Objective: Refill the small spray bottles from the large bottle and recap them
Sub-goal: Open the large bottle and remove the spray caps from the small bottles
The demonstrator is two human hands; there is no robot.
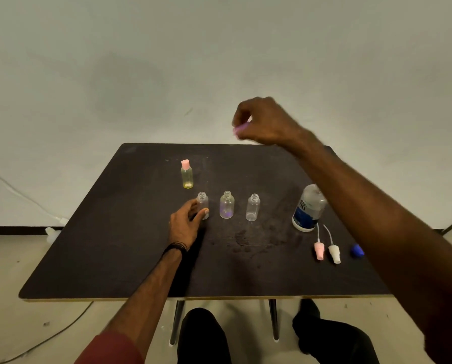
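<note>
Dark desk [114,245]: three bottles [227,205] stand uncapped, seemingly unfilled. Your left hand [184,224] grips one; right-hand [264,122] fingers pinch a pink cap [237,130]. Filling and recapping remain.

The place looks like a bare, sparsely furnished room rather than a kitchen or a fitted lab; which kind of building it belongs to cannot be told. A plain off-white wall [114,61] fills the background. A dark square table [101,245] on thin metal legs [176,321] stands on a pale, scuffed floor [15,271]. A white cable [17,193] runs down the wall, and a dark baseboard [15,229] lines its foot.
</note>
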